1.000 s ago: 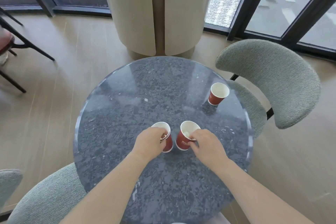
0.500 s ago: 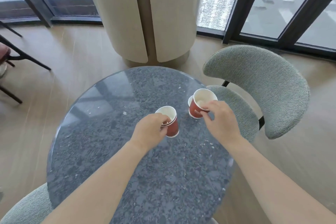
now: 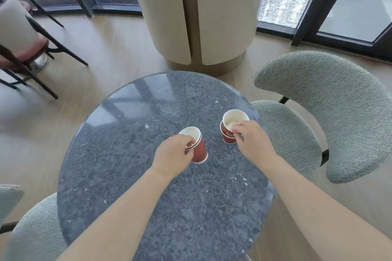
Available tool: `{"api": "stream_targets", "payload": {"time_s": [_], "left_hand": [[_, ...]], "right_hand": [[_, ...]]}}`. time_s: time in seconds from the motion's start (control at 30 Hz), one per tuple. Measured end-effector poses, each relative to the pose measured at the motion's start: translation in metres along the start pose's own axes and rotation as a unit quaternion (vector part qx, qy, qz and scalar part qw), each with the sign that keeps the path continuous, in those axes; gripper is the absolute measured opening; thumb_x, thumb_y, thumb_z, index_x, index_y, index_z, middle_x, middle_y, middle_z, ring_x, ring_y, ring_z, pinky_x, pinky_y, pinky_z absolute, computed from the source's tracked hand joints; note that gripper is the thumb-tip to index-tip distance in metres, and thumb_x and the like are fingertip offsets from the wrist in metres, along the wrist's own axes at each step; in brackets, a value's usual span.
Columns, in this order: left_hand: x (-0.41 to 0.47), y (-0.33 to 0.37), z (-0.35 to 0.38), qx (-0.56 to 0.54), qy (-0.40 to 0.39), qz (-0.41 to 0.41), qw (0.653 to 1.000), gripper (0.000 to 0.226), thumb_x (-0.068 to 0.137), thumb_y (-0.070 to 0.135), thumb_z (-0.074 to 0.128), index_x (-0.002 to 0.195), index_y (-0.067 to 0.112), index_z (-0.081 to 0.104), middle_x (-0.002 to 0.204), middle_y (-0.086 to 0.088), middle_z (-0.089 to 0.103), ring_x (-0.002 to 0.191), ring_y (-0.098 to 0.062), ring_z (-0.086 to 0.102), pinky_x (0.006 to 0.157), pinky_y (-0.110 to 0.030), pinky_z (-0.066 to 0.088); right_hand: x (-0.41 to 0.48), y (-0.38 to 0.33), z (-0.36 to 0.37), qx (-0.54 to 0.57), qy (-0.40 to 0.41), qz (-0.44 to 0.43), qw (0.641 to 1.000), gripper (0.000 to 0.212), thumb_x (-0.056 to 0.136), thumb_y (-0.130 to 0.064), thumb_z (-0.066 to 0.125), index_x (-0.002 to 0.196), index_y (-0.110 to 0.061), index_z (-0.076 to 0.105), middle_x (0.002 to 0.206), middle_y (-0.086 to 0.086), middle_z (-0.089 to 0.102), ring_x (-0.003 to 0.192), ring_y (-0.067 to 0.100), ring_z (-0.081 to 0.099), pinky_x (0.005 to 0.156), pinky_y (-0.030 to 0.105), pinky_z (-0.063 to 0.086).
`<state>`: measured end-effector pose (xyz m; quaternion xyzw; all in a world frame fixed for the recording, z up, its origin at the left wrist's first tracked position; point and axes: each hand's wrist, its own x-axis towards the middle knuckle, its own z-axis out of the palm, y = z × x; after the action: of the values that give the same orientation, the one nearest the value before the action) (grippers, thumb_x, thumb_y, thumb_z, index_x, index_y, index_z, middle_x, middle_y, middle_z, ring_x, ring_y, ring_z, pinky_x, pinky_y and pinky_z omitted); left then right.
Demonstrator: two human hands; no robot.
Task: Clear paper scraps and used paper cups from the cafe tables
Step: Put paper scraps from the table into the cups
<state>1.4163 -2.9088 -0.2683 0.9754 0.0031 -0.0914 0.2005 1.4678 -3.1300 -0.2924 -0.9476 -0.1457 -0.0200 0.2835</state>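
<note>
My left hand (image 3: 172, 154) grips the rim of a red paper cup stack (image 3: 198, 148), two nested cups tilted slightly over the middle of the round dark stone table (image 3: 131, 176). My right hand (image 3: 252, 140) pinches the rim of another red paper cup (image 3: 228, 131) that sits nested inside a second cup near the table's right edge. Something pale, like crumpled paper, lies inside that top cup.
A grey-green upholstered chair (image 3: 331, 99) stands close to the table on the right. Another such chair (image 3: 36, 231) is at the lower left. A beige round column (image 3: 197, 12) rises behind the table. A black-legged chair (image 3: 25, 55) is at far left.
My right hand carried its cup from the table's middle to the right and set it into the lone cup there. My left hand kept hold of its cups. The camera moved.
</note>
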Motion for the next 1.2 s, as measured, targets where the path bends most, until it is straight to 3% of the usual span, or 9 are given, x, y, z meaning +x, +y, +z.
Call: {"api": "stream_targets", "payload": {"time_s": [0.2,0.3,0.43,0.53,0.8,0.97,1.2], "left_hand": [[-0.004,0.006,0.004,-0.010,0.005,-0.029,1.000,0.021,0.083,0.019,0.057,0.103,0.021,0.063,0.102,0.004,0.066,0.096,-0.019,0.058,0.082,-0.037,0.049],[-0.003,0.007,0.003,-0.006,0.007,-0.039,0.999,0.022,0.083,0.019,0.057,0.104,0.022,0.063,0.103,0.004,0.066,0.097,-0.020,0.058,0.083,-0.037,0.049],[-0.002,0.010,0.001,-0.007,0.010,-0.035,0.999,0.022,0.084,0.021,0.057,0.105,0.025,0.062,0.104,0.006,0.065,0.098,-0.018,0.057,0.082,-0.037,0.049],[-0.004,0.012,0.001,-0.007,0.004,-0.025,1.000,0.024,0.084,0.021,0.057,0.107,0.024,0.062,0.105,0.006,0.065,0.100,-0.018,0.057,0.084,-0.036,0.049],[-0.018,0.013,0.002,-0.028,-0.036,0.077,0.996,0.022,0.087,0.018,0.058,0.106,0.027,0.065,0.104,0.008,0.067,0.101,-0.015,0.057,0.086,-0.036,0.048],[-0.042,0.011,0.010,-0.043,-0.056,0.117,0.991,0.022,0.086,0.016,0.056,0.102,0.028,0.065,0.099,0.008,0.066,0.098,-0.015,0.056,0.084,-0.037,0.048],[-0.077,-0.006,0.002,-0.047,-0.069,0.196,0.977,0.022,0.086,0.016,0.056,0.104,0.024,0.066,0.101,0.006,0.067,0.098,-0.017,0.057,0.085,-0.035,0.047]], "right_hand": [[-0.001,0.013,0.015,0.005,-0.086,0.010,0.996,0.016,0.079,-0.010,0.068,0.095,-0.009,0.069,0.102,0.003,0.067,0.100,0.028,0.053,0.080,0.031,0.040],[0.001,0.015,0.017,0.009,-0.097,0.015,0.995,0.019,0.078,-0.008,0.068,0.097,-0.009,0.067,0.104,0.002,0.066,0.102,0.027,0.051,0.084,0.033,0.041],[0.002,0.012,0.017,0.007,-0.092,0.013,0.996,0.012,0.082,-0.005,0.060,0.090,-0.011,0.068,0.096,0.001,0.066,0.094,0.028,0.052,0.073,0.032,0.040],[-0.001,0.006,0.016,0.001,-0.091,0.011,0.996,0.012,0.085,-0.010,0.057,0.093,-0.010,0.065,0.097,0.004,0.064,0.095,0.027,0.052,0.075,0.033,0.042],[-0.044,-0.023,0.004,0.063,-0.053,0.017,0.996,0.013,0.084,-0.014,0.060,0.096,-0.016,0.066,0.096,-0.003,0.066,0.094,0.020,0.055,0.078,0.034,0.047],[-0.091,-0.039,0.005,0.054,-0.035,0.054,0.996,0.014,0.084,-0.014,0.062,0.096,-0.017,0.066,0.096,-0.005,0.066,0.096,0.018,0.053,0.077,0.031,0.046],[-0.145,-0.078,0.008,0.018,-0.001,0.096,0.995,0.013,0.084,-0.015,0.061,0.096,-0.014,0.066,0.098,-0.001,0.064,0.096,0.022,0.053,0.079,0.038,0.047]]}}
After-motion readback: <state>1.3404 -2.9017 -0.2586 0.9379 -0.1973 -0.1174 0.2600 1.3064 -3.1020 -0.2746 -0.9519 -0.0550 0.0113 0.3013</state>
